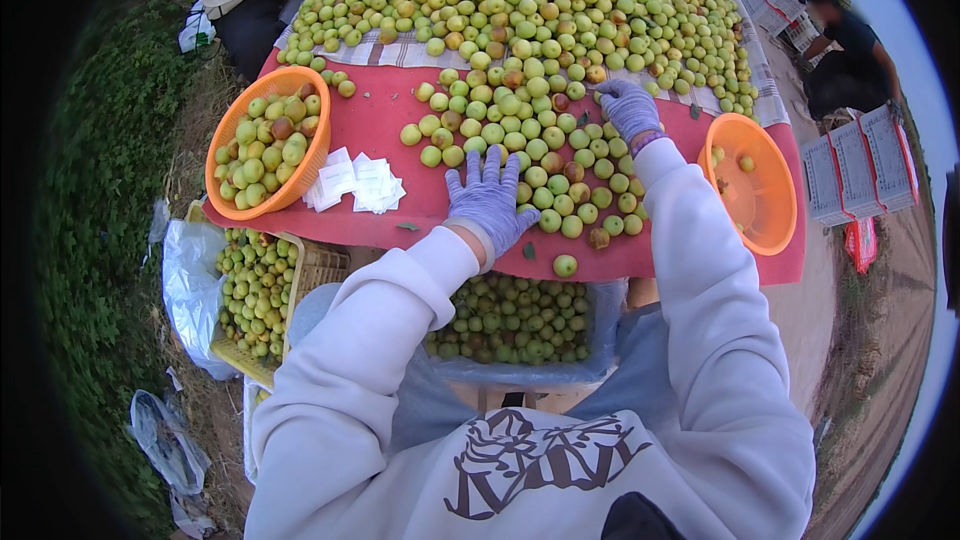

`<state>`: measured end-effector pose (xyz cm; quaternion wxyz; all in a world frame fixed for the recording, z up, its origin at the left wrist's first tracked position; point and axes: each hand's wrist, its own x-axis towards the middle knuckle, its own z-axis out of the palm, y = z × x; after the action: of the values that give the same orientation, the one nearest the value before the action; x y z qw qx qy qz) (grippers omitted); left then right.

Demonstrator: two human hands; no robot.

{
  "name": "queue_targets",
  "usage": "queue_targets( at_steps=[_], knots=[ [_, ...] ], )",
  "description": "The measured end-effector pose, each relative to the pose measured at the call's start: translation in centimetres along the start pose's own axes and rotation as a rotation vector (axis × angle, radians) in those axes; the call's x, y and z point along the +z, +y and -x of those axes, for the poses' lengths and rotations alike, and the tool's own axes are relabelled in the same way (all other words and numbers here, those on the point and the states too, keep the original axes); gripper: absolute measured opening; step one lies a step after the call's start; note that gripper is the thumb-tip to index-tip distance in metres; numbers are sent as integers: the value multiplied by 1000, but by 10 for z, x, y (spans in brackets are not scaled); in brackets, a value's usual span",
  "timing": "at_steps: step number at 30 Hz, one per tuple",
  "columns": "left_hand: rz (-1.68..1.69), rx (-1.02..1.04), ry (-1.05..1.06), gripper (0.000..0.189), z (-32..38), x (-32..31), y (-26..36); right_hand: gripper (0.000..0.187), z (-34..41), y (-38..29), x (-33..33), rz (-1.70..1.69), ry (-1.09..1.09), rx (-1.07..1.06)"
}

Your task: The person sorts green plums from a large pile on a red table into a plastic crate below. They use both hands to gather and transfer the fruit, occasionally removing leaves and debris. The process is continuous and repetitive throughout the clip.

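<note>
Green and reddish jujube-like fruits point(536, 127) lie spread over a red cloth point(367, 112) and heap up at the far side. My left hand point(487, 199), in a purple glove, rests with fingers spread at the near edge of the loose fruits, holding none. Farther right, my right hand point(630, 109), gloved alike, reaches palm down over the fruits with its fingers partly bent; its fingertips are at the fruits, and whether it grips one cannot be told. A single fruit point(565, 265) lies near the cloth's front edge.
An orange basket full of fruits point(319, 154) stands left, another orange basket point(772, 199) with a few stands right. Paper slips point(375, 184) lie by the left one. Below are a lined crate point(600, 364) and a yellow crate point(300, 270). Two other people are near; stacked boxes point(859, 165) stand right.
</note>
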<state>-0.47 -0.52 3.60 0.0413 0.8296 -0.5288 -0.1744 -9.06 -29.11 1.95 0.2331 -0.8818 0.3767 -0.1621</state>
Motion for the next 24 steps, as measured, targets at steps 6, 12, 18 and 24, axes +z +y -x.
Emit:
queue_targets(
  at_steps=[6, 12, 18, 24],
  knots=[
    [-25, -6, 14, 86, -4, 2, 1, 28, -16, -8, 21, 110, -176, -193],
    [-36, -12, -6, 87, -3, 3, -1, 39, -29, -35, 37, 354, -413, -232],
    [8, -31, -16, 89, -2, 3, -12, 30, 17, -45, -11, 208, -271, -206],
    [-53, 54, -37, 88, 0, 9, -11, 29, 89, -46, -11, 470, -518, -217]
  ],
)
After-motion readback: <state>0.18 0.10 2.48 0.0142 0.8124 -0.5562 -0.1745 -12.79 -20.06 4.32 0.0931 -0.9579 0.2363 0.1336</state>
